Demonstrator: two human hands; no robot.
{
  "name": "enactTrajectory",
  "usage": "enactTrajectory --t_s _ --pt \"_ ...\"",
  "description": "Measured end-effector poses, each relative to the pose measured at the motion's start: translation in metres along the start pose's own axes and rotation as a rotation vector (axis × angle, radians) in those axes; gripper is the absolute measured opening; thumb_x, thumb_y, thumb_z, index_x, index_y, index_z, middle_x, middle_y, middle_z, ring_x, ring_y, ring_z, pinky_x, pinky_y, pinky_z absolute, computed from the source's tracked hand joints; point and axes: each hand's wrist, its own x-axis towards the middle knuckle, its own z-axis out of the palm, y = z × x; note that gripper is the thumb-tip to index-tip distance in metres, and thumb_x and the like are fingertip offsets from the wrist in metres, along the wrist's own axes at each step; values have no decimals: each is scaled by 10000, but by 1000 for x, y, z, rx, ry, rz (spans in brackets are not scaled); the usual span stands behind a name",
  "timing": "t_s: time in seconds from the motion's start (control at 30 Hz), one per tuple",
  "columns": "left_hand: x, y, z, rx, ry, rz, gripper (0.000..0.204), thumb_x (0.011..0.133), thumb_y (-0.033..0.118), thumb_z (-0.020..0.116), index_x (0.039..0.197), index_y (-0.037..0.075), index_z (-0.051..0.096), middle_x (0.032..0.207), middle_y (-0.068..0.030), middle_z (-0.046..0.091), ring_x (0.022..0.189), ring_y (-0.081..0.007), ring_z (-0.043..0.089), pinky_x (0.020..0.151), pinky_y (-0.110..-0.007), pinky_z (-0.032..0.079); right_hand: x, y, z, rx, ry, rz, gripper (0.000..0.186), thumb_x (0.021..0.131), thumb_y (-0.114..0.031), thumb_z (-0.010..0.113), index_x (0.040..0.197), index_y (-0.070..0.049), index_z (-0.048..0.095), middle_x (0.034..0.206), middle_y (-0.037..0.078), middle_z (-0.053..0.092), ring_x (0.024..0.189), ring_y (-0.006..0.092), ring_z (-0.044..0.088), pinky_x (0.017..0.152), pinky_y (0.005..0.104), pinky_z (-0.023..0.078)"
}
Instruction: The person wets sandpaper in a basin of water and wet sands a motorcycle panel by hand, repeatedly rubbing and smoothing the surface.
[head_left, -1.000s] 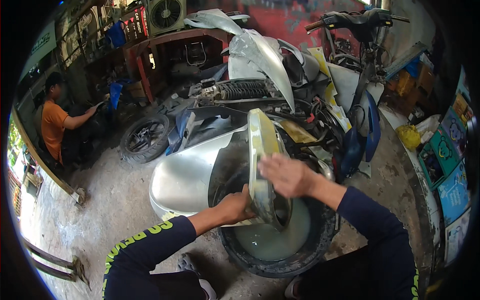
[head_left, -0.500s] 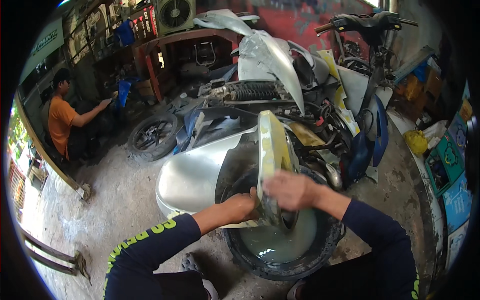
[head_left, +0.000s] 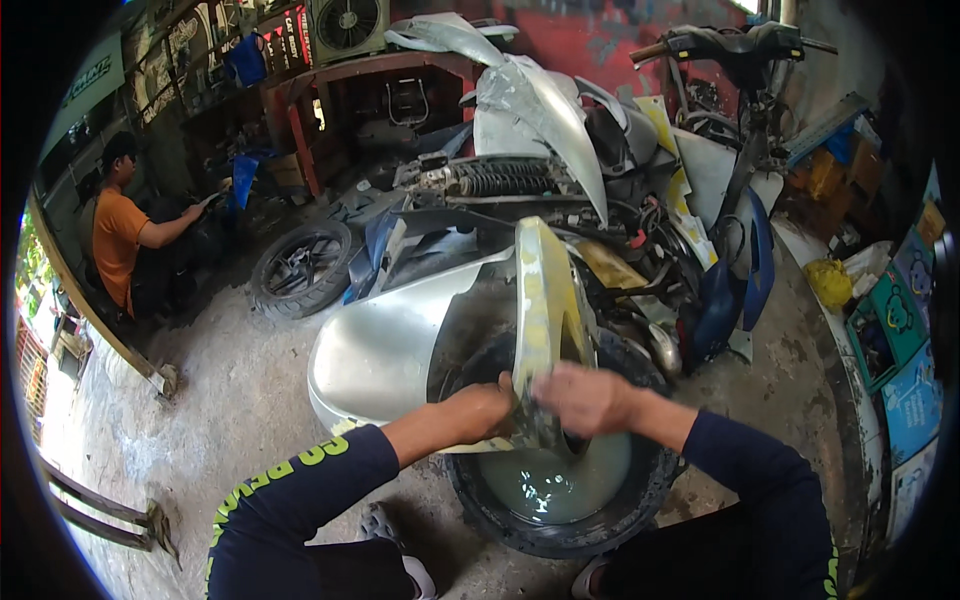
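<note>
A silver motorcycle body panel (head_left: 372, 342) with a yellow-and-grey patched strip (head_left: 540, 285) stands over a black basin (head_left: 655, 505). Cloudy water (head_left: 560, 485) lies in the basin below the panel. My left hand (head_left: 478, 412) is closed on the panel's lower edge, its thumb against the strip. On the other side of the strip, my right hand (head_left: 588, 398) is pressed to the lower part of the panel. Its fingers are smeared by motion, and anything under them is hidden.
Behind the panel lie a wheel (head_left: 303, 265), a shock absorber (head_left: 500, 180) and a partly stripped motorcycle with handlebars (head_left: 735, 45). A co-worker in an orange shirt (head_left: 118, 240) sits at the far left. Green and blue boxes (head_left: 890, 325) line the right side. A bench (head_left: 100, 505) stands at lower left.
My right hand has shifted slightly down and to the right along the panel. My left hand keeps its hold. The co-worker's hand has lowered a little.
</note>
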Motion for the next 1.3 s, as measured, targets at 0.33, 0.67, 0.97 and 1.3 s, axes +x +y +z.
enactTrajectory --t_s 0.33,0.67,0.97,1.3 --pt "-5 -3 3 -7 62 51 897 865 343 756 1286 -322 325 869 -333 651 829 -482 662 741 -508 538 15 1 0 21 39 203 341 787 -107 669 1109 -11 727 1294 94 698 1288 256 619 1137 495 428" --pt "5 6 -3 -6 -17 -46 933 816 307 813 1346 -259 295 952 -339 665 905 -468 682 772 -480 560 7 1 1 -90 44 94 275 836 -139 660 1071 -23 743 1275 116 691 1230 239 649 1094 522 463" --pt "1 5 0 -26 -50 -100 951 792 343 829 1353 -237 326 948 -331 669 910 -467 683 796 -486 558 10 -5 -7 -89 53 243 310 869 -100 651 1157 -12 723 1389 122 637 1366 268 552 1162 517 369" --pt "0 -1 1 6 0 -23 896 823 312 799 1323 -260 325 920 -342 666 893 -473 686 788 -495 558 24 -3 6 -15 114 486 389 921 -95 609 1282 43 656 1459 197 564 1431 341 470 1203 523 301"
